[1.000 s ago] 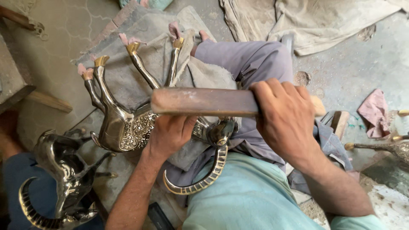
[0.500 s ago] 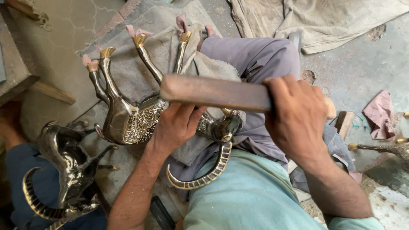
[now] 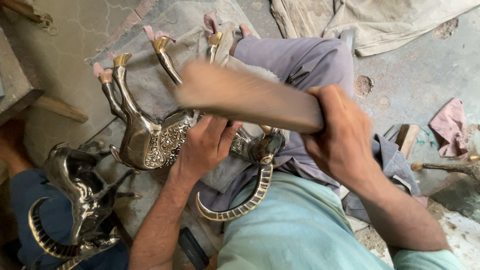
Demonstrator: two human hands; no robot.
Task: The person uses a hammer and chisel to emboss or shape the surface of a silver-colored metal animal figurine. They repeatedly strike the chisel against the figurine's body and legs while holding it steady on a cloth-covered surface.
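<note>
Item: metal goat figure [image 3: 150, 140], polished silver-toned body with an embossed, dotted saddle panel, brass-coloured hooves, one ridged curved horn [image 3: 240, 200] sweeping toward 6 o'clock. It lies on its back across the person's lap at centre frame, legs pointing to 11 o'clock. Left hand [image 3: 205, 147] is clamped around the belly, pinning it. Right hand [image 3: 340, 135], at 3 o'clock, has its fingers closed on a flat wooden bat [image 3: 250, 97], blurred, poised just above the body. Progress, as judged: surface already bright; shaping or dressing appears under way, extent left unclear. Beside it, at 8 o'clock: second goat figure [image 3: 75, 195], darker. Underlay: grey cloth [image 3: 150, 85]. At 3 o'clock: pink rag [image 3: 450, 125] on dusty concrete floor [image 3: 410, 65].
</note>
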